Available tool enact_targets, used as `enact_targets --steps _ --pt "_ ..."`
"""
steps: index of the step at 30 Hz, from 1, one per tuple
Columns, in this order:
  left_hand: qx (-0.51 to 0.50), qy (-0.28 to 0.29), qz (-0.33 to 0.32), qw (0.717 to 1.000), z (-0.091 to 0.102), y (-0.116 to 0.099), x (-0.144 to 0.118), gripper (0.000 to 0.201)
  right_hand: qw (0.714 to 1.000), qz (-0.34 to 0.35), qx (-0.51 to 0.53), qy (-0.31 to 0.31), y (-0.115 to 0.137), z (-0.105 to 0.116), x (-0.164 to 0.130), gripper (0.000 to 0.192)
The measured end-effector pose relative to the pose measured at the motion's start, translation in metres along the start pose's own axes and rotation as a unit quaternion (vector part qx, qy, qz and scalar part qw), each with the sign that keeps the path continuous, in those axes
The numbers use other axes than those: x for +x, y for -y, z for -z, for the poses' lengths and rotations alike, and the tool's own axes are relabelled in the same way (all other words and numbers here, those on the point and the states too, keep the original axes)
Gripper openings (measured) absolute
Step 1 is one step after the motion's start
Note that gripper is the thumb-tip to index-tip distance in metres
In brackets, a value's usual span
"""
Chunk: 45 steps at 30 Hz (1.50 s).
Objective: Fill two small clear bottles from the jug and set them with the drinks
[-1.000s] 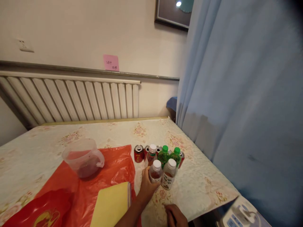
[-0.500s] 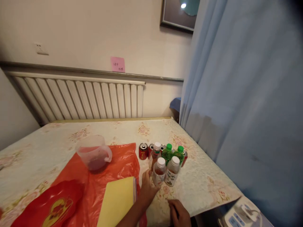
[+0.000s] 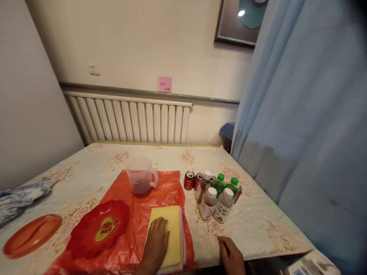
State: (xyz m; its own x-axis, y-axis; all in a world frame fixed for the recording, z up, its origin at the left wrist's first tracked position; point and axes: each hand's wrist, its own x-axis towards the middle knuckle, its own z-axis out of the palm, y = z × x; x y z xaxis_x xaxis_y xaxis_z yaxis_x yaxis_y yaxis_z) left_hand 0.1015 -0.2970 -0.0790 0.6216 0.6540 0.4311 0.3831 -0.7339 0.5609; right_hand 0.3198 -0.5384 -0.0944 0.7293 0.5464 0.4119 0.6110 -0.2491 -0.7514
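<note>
We see a yellow cloth [image 3: 172,235] folded flat near the front edge of the table [image 3: 258,225], lying on an orange bag [image 3: 169,191] spread over the tablecloth. The left hand [image 3: 156,244] rests palm down on the cloth's left half, fingers straight and close together, clamped on nothing. The right hand [image 3: 232,256] lies on the table's front edge, well to the right of the cloth and apart from it; its fingers curl loosely, and we cannot tell whether they grip anything.

On the bag just left of the cloth sits a red dish [image 3: 99,229] with a yellow heart mark. Behind the cloth, also on the bag, stands a clear jug [image 3: 140,177] with dark red liquid in its bottom, handle to the right. To the right of the bag is a tight cluster of bottles [image 3: 216,196], some with white caps and some with green, and red cans [image 3: 189,180] stand just behind them. Far left, an orange plate [image 3: 30,238] lies on the table, with blue patterned fabric [image 3: 20,194] behind it.
</note>
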Motion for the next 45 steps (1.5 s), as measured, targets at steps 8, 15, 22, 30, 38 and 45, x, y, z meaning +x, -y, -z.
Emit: enact_targets --steps 8,15,22,30,38,45 --pt "0.138 -0.035 -0.059 0.988 -0.012 0.027 -0.015 0.032 0.999 0.027 -0.032 -0.024 -0.009 -0.008 -0.003 0.03" --pt "0.166 -0.071 -0.093 0.979 -0.013 0.03 -0.016 0.031 0.996 0.05 -0.053 -0.042 -0.012 -0.013 -0.007 0.026" --pt "0.178 -0.071 -0.098 0.977 -0.018 0.036 -0.017 0.032 0.994 0.069 -0.062 -0.056 -0.012 -0.015 -0.008 0.025" --pt "0.183 -0.068 -0.089 0.977 -0.019 0.038 -0.018 0.034 0.993 0.077 -0.062 -0.06 -0.008 -0.013 -0.008 0.022" --pt "0.188 -0.085 -0.107 0.973 -0.018 0.038 -0.017 0.032 0.994 0.068 -0.063 -0.052 -0.011 -0.015 -0.009 0.024" --pt "0.194 -0.084 -0.109 0.971 -0.017 0.038 -0.018 0.032 0.994 0.072 -0.062 -0.049 -0.013 -0.015 -0.009 0.025"
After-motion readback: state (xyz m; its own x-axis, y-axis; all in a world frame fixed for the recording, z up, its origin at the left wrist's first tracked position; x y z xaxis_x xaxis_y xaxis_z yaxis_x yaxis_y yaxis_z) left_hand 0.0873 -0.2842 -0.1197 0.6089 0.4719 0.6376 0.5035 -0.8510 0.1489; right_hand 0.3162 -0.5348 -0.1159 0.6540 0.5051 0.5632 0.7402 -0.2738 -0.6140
